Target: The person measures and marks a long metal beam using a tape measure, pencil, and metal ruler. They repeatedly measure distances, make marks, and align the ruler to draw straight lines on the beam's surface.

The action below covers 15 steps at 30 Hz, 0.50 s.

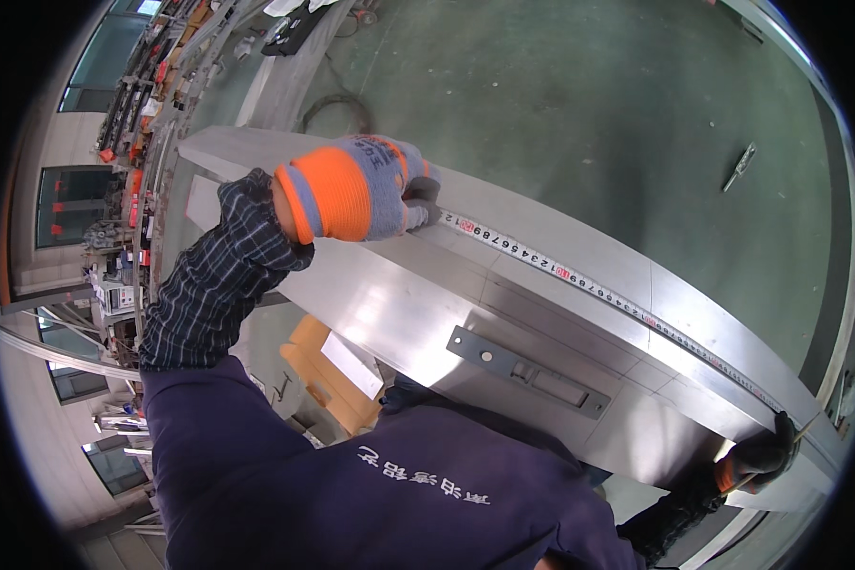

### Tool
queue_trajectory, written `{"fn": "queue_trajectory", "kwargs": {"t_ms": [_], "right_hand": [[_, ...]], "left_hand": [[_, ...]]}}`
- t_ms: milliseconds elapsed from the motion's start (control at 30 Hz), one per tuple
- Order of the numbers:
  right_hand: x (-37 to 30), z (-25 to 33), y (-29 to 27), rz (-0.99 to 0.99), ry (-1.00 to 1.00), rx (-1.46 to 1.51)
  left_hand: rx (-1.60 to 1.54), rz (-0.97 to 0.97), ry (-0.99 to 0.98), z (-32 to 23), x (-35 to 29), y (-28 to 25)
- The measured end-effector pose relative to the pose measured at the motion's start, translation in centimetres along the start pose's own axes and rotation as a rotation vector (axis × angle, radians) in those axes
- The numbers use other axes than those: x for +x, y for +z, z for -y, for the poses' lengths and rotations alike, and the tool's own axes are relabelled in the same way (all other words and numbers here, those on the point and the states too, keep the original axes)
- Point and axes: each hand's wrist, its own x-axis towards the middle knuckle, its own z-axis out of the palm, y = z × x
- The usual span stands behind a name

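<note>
A long silvery metal profile [399, 309] lies across in front of me, running from upper left to lower right. Along its top face stretches the white blade of a tape measure [579, 277]. My left hand [375, 190], in an orange and grey glove, is closed on the tape's left part; the fingers hide what lies beyond. At the far right my gloved right hand [760, 456] is bent over the profile, with dark fingertips at the tape's other end. A thin pencil-like stick [802, 432] pokes out of it. Between my hands, a slotted metal plate [470, 348] lies against the profile's near face.
Beneath the profile, near my body, is an open cardboard box [318, 366] with a white sheet [351, 364]. A small metallic object [739, 167] lies on the green floor [579, 104]. Cluttered shelving [142, 104] runs along the left; a black case [294, 30] sits at the top.
</note>
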Motion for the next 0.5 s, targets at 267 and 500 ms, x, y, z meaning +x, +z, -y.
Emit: {"fn": "queue_trajectory", "kwargs": {"t_ms": [267, 500], "right_hand": [[0.0, 0.2, 0.2, -0.043, 0.015, 0.008], [0.6, -0.1, 0.6, -0.011, -0.050, 0.036]], "left_hand": [[0.027, -0.072, 0.010, 0.4, -0.5, 0.6], [0.016, -0.131, 0.037, 0.4, -0.3, 0.2]]}}
